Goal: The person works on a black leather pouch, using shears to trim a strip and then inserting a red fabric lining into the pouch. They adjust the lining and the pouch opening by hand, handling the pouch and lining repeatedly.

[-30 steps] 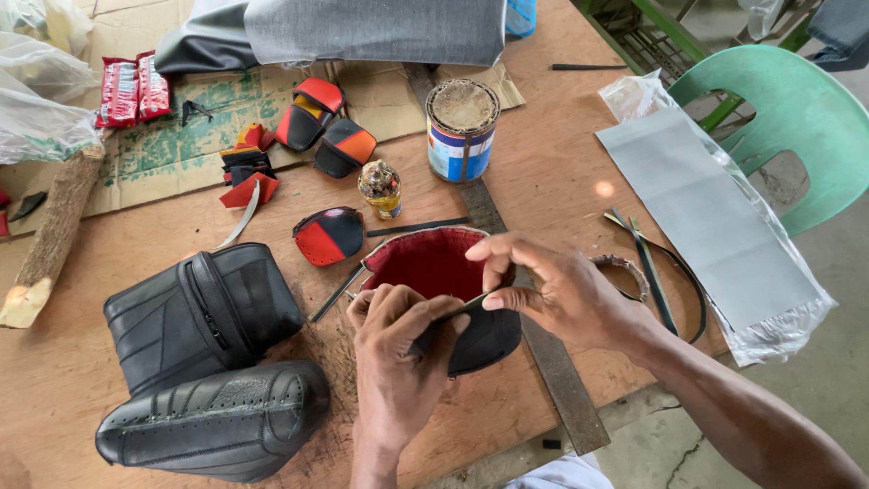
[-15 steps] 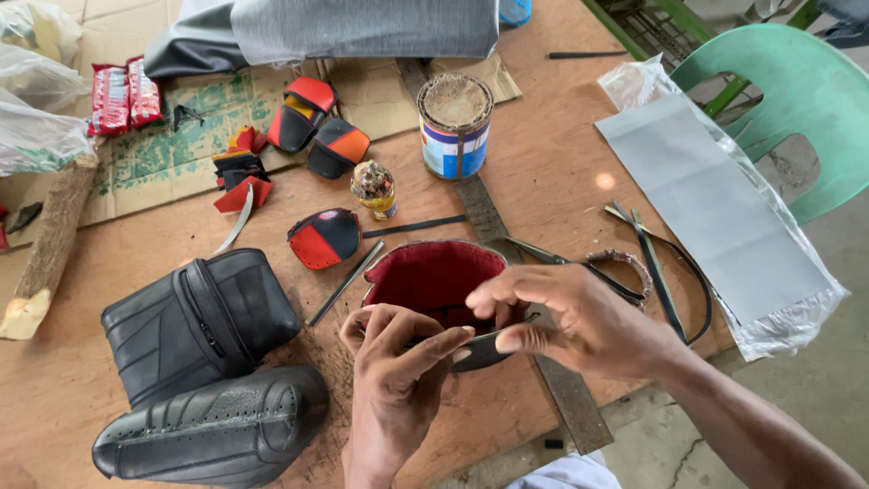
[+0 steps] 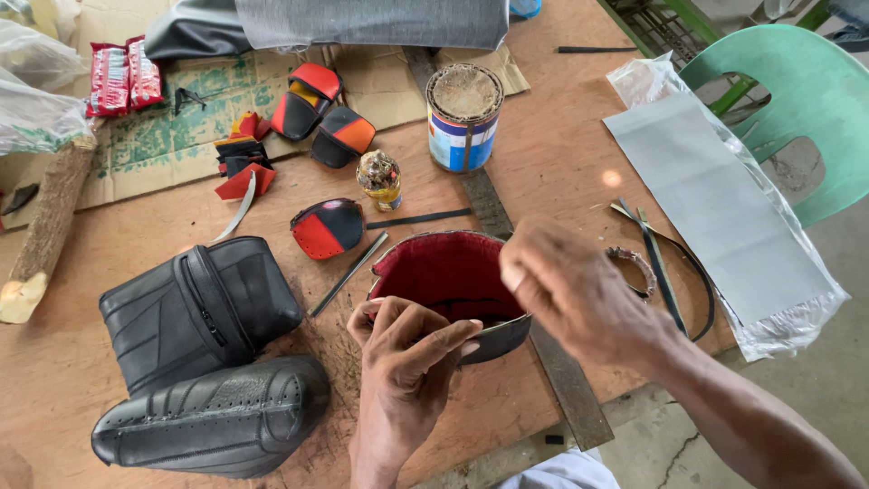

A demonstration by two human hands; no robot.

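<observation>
Left-hand grip (image 3: 412, 349) pinches the near rim of the red-lined, black-skinned leather pouch shell (image 3: 453, 276), fingers curled over the edge and thumb laid along it, so it is holding that rim. The right hand (image 3: 579, 294) hovers loosely curled just over the shell's right rim; whether its fingertips touch or pinch anything I cannot tell, since the back of the hand hides them.

The shell lies on the wooden worktop (image 3: 561, 163) with its open mouth upward and its long axis running left to right, directly beyond the left hand and just left of the right hand. Of the two, the left hand is the one in firm contact. A flat metal ruler (image 3: 561, 385) passes under the shell's right end, and a glue-crusted tin can (image 3: 463, 116) stands well beyond the shell.
</observation>
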